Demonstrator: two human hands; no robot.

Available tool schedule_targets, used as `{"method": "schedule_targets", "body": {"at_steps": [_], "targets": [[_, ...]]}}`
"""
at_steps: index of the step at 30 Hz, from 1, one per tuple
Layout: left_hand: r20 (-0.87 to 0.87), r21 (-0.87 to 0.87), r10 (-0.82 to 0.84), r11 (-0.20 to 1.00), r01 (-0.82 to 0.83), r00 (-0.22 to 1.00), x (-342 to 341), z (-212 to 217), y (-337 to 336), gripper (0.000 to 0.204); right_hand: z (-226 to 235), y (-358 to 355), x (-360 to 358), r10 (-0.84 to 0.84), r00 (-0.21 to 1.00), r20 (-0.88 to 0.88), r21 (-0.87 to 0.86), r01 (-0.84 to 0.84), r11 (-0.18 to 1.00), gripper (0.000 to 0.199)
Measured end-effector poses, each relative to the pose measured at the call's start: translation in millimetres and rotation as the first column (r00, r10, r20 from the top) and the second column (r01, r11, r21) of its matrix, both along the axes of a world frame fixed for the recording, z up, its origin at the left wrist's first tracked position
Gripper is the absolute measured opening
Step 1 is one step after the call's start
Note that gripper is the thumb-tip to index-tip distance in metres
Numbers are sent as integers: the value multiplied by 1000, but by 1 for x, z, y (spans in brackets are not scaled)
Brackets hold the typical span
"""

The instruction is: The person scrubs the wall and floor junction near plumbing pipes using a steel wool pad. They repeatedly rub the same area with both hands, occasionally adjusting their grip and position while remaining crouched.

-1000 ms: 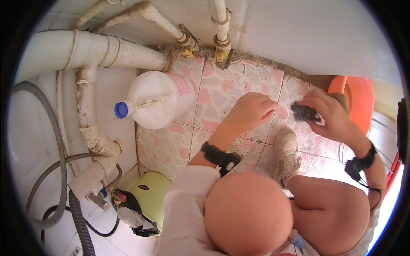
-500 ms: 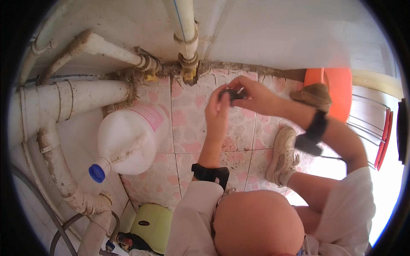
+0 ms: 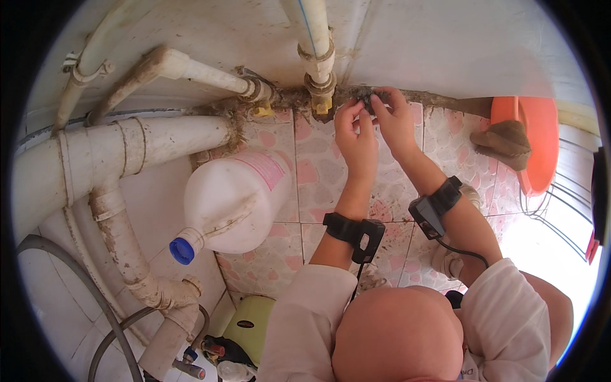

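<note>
My left hand [image 3: 356, 143] and my right hand [image 3: 396, 121] are close together above the tiled floor, near the foot of the wall. Between their fingertips is a dark grey wiry clump [image 3: 365, 95] that looks like steel wool, partly hidden by the fingers. Both hands are closed on it in a pinch. Just left of them, a white vertical pipe [image 3: 315, 38] ends in a yellow fitting [image 3: 322, 105] at the floor. Each forearm wears a black strap with a small device, the left device [image 3: 368, 240] trailing a cable.
A large white jug [image 3: 238, 200] with a blue cap [image 3: 181, 251] lies left of my arms. Thick drain pipes [image 3: 165, 143] run along the left wall. An orange basin [image 3: 541, 146] with a brown cloth [image 3: 503, 143] stands right. A green container [image 3: 248, 328] sits lower left; my knee [image 3: 398, 334] is below.
The view has shifted, so the surroundings appear farther right. My hands have moved closer to the wall's foot, beside the vertical pipe, still holding the clump. My right forearm now points more toward the wall.
</note>
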State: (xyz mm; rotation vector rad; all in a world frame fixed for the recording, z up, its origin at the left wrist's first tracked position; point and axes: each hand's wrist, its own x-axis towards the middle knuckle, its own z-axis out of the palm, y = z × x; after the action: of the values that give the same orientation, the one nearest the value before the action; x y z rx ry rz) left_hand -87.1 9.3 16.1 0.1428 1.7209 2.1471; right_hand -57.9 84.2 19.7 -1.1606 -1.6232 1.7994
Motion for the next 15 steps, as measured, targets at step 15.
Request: {"method": "schedule_targets", "body": {"at_steps": [15], "targets": [[244, 207, 7, 977, -59, 970, -8, 33, -19, 26, 53, -4, -7, 308, 950, 44, 353, -303, 885, 30]]}}
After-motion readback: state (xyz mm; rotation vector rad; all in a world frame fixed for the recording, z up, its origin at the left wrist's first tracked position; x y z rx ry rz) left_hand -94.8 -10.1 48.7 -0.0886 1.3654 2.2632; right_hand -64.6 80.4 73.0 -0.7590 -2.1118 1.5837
